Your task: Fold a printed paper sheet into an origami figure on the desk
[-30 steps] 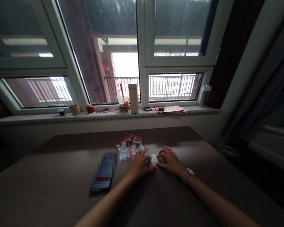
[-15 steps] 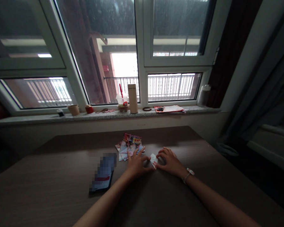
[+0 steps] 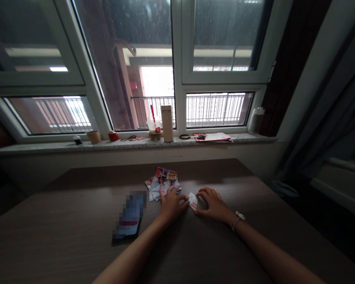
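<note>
White paper piece (image 3: 193,200), red print; left hand (image 3: 172,205), right hand (image 3: 215,206) at edges; clamping unclear

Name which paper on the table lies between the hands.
The small white paper with red marks; the colourful papers lie overlapping near the left hand.

You had two hands (image 3: 172,206) (image 3: 214,206), one white paper (image 3: 193,201), one leaflet pile (image 3: 162,183), one phone (image 3: 129,221), one bracelet (image 3: 239,217), one table (image 3: 62,221), one flask (image 3: 167,124), one straw (image 3: 152,113) and one pair of scissors (image 3: 201,137).
</note>
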{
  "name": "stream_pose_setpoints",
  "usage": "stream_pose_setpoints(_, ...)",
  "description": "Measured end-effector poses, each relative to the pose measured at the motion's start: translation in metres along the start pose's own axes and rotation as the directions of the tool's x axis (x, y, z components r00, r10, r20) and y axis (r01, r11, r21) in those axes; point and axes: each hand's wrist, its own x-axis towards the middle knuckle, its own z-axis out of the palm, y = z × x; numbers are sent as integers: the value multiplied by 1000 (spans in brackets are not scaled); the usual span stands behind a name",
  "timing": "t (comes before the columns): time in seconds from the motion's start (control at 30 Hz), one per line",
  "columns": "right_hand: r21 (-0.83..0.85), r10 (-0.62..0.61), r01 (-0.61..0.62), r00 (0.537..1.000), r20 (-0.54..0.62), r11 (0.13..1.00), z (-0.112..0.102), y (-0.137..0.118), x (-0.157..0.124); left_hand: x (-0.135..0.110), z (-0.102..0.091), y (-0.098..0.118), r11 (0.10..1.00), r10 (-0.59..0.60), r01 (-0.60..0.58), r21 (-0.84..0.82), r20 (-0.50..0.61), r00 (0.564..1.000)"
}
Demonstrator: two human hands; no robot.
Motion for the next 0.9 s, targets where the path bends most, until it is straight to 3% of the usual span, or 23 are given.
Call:
stream_pose_setpoints(0.53,30,-19,19,1000,6,999,1,1,1,7,1,3,999,6,-7,-53,-3,1000)
stream_pose_setpoints(0.9,80,5,-3,1000,-21,997,3,5,4,9,3,8,989,-69,57,-133,-91,993)
